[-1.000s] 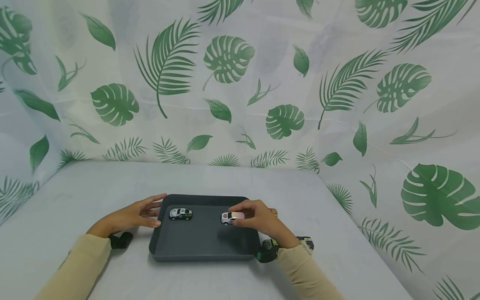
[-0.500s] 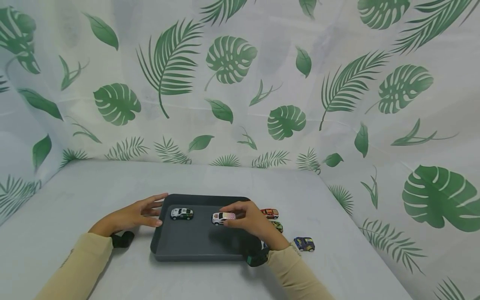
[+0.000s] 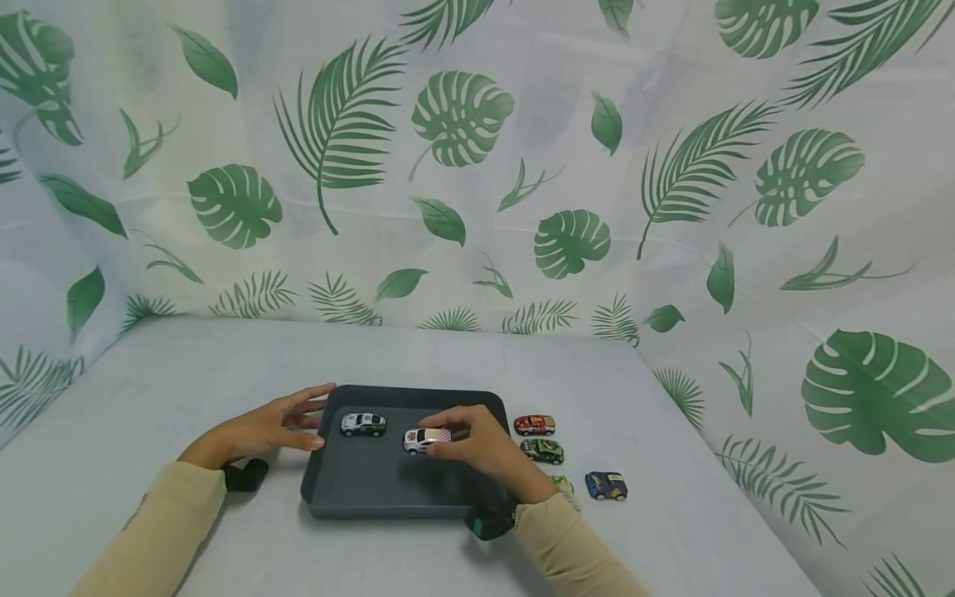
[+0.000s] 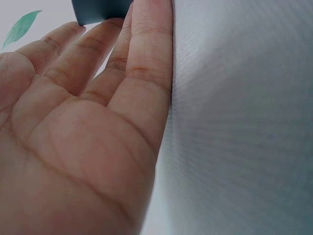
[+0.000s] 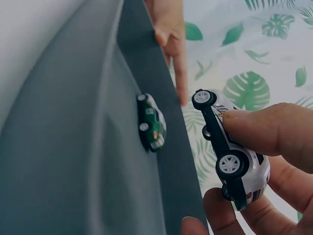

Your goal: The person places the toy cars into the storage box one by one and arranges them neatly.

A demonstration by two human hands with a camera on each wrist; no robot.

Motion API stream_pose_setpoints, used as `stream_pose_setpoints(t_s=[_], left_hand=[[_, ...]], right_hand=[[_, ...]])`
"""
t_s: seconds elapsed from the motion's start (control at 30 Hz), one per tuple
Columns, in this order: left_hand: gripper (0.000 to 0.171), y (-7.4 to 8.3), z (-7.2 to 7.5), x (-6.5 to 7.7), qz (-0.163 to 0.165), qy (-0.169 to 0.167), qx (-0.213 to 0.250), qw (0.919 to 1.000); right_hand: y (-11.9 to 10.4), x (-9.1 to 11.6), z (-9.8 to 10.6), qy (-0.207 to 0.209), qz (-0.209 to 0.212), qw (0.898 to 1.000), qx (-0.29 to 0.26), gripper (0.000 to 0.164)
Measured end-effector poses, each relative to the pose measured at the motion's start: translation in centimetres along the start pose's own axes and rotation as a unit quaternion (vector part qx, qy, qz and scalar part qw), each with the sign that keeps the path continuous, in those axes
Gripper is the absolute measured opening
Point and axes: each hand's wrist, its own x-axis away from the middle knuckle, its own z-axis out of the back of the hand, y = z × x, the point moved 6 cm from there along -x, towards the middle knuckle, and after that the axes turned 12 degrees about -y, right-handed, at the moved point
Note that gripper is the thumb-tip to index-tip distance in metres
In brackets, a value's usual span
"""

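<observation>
My right hand (image 3: 477, 444) pinches a white toy car (image 3: 427, 439) with a pinkish pattern, held above the floor of a dark grey tray (image 3: 388, 502). In the right wrist view the toy car (image 5: 232, 152) shows its wheels and underside between thumb and fingers. A white and green toy car (image 3: 363, 424) sits in the tray's back left part. Along the tray's left side rests my left hand (image 3: 269, 431), its fingers extended and touching the outer wall. The left wrist view shows the palm and straight fingers (image 4: 146, 63) against a dark corner of the tray (image 4: 100, 10).
Right of the tray on the white table (image 3: 671, 531) lie a red toy car (image 3: 535, 424), a green and black one (image 3: 542, 450) and a blue one (image 3: 606, 485). A yellow-green car (image 3: 561, 482) is partly hidden by the right wrist. A leaf-patterned cloth (image 3: 477, 191) hangs behind.
My right hand has moved left over the tray with the white and pink toy car, uncovering the cars on the right. The left hand stays at the tray's side.
</observation>
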Motion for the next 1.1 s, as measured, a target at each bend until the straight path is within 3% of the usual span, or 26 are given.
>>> stream_pose_setpoints(t_s=[0.23,0.67,0.9,1.1], left_hand=[[0.104,0.3,-0.1,-0.1,0.001,0.002,-0.002,1.0000],[0.107,0.2,-0.3,-0.1,0.007,0.005,0.003,1.0000],[0.108,0.1,-0.1,-0.1,0.006,0.003,0.001,1.0000],[0.109,0.1,-0.1,-0.2,0.011,0.004,-0.002,0.9999]], right_hand=[[0.2,-0.6,-0.8,0.001,-0.001,1.000,-0.021,0.034],[0.6,-1.8,-2.5,0.044,-0.025,0.997,-0.058,0.032],[0.4,-2.2,-3.2,0.070,-0.028,0.996,-0.039,0.030],[0.2,-2.6,-3.7,0.093,-0.037,0.995,0.013,0.026]])
